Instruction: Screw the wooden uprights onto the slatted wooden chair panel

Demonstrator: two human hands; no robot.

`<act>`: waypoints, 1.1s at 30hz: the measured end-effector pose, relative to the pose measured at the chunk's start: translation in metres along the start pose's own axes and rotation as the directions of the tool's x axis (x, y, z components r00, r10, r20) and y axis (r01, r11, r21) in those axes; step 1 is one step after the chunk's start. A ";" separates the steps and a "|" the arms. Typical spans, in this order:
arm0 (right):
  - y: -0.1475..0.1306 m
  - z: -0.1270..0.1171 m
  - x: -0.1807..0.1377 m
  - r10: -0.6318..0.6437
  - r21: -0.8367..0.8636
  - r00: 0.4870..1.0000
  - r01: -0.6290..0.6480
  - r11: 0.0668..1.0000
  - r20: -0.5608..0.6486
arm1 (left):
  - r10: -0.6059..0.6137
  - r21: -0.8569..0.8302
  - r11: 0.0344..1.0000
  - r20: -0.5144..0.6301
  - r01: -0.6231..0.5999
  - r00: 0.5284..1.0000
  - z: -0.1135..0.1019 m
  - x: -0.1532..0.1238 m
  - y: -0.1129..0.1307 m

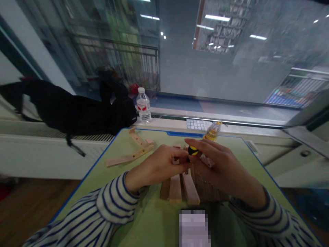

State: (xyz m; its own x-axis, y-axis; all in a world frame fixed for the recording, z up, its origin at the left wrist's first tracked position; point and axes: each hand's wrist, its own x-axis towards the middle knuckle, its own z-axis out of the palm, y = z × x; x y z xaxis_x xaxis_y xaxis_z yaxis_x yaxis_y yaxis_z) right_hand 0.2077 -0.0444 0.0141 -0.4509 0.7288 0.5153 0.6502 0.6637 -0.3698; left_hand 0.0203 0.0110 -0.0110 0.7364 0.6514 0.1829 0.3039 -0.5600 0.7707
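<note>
My left hand (156, 168) is closed in a pinch on a small wooden piece (175, 160) at the top of a slatted wooden assembly (180, 187) on the green table (133, 212). My right hand (218, 164) grips a black and yellow screwdriver (192, 151), its fingers wrapped round the handle, right beside the left fingertips. Both sleeves are striped white and blue.
Loose wooden bars (133, 151) lie at the table's far left. A small plastic bag of parts (212, 132) sits at the far edge. A water bottle (143, 105) and a black bag (77, 109) rest on the window ledge behind. A blurred patch (194, 228) lies near me.
</note>
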 end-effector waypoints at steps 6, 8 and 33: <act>0.003 0.003 0.000 0.024 -0.011 1.000 -0.024 1.000 0.002 | -0.008 0.033 0.999 -0.021 0.008 1.000 0.002 0.000 0.002; 0.003 0.004 0.000 0.021 -0.014 1.000 -0.021 1.000 -0.005 | -0.008 0.033 0.999 -0.027 0.009 1.000 0.002 0.000 0.003; -0.001 0.002 -0.001 0.005 -0.003 1.000 -0.005 1.000 0.008 | 0.028 -0.025 0.999 -0.018 -0.028 0.999 0.000 0.000 -0.001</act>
State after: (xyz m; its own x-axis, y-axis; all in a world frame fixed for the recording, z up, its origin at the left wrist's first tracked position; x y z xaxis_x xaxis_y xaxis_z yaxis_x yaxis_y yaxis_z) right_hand 0.2057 -0.0455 0.0126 -0.4524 0.7335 0.5072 0.6540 0.6596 -0.3705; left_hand 0.0197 0.0114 -0.0124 0.7336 0.6446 0.2154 0.2680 -0.5656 0.7800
